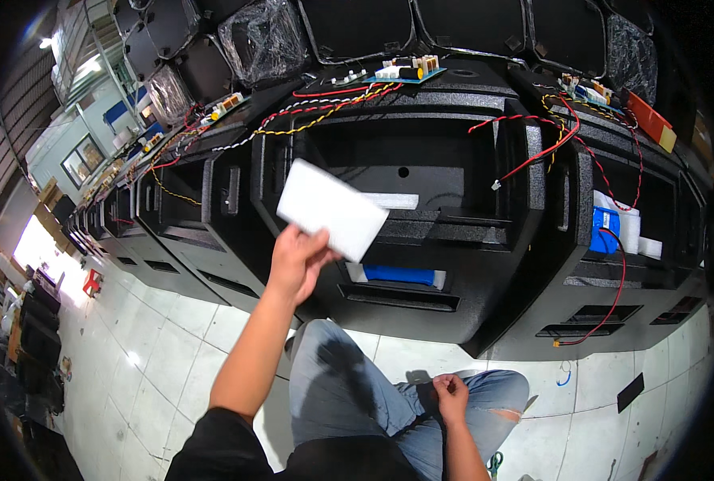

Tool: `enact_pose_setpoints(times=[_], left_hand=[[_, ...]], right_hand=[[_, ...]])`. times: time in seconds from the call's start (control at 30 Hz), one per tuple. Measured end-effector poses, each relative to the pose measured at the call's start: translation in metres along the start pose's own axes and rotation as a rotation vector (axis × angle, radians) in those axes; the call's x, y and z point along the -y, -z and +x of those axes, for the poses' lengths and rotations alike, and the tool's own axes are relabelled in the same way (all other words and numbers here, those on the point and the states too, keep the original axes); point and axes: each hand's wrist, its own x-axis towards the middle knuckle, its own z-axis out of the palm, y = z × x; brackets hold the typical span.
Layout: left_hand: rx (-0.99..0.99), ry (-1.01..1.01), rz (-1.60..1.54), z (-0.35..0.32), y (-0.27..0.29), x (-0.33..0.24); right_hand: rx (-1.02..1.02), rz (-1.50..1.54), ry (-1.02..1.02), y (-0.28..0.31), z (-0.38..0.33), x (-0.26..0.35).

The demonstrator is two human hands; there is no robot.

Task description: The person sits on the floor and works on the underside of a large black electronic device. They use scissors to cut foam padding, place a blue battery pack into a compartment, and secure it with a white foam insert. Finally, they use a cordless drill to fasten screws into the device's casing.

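My left hand pinches a white foam sheet by its lower edge, thumb on the near face. The sheet is tilted in front of a black speaker cabinet with an open upper recess. Inside that recess lies a white foam strip. Below it, a blue-wrapped bundle with white ends sits by a slot in the cabinet. My right hand is low over my bent knee, its fingers curled together; whatever they may hold is too small to make out.
Circuit boards with twisted wires lie on the cabinet tops. At right, another cabinet holds a blue battery pack with a hanging red lead. Scissors and a black flat piece lie on the tiled floor. More cabinets line the left.
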Motion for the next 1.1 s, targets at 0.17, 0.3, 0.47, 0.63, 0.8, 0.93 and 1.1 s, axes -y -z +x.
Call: enact_pose_setpoints(times=[0.17,0.3,0.47,0.63,0.8,0.93,1.1], left_hand=[[-0.043,0.158,-0.195,-0.081,0.008,0.078],[-0.195,0.402,-0.154,-0.125,0.007,0.138],[-0.094,0.559,-0.1,-0.135,0.016,0.159],[0.326,0.459,0.421,-0.119,0.018,0.14],[0.329,-0.04,1.064,-0.036,0.028,0.024],[0.574,-0.61,1.24,0.095,-0.007,-0.009],[0.857,0.033,1.295,0.181,-0.019,0.017]], right_hand=[[0.02,-0.042,-0.013,0.003,-0.002,-0.001],[0.097,0.006,0.018,-0.002,-0.011,0.009],[0.228,0.336,0.084,-0.049,-0.027,0.093],[0.126,0.182,0.276,-0.073,0.002,0.115],[0.13,0.135,0.243,-0.035,0.026,0.12],[0.071,0.178,0.099,-0.015,0.021,0.098],[0.141,0.137,0.066,-0.035,0.019,0.08]])
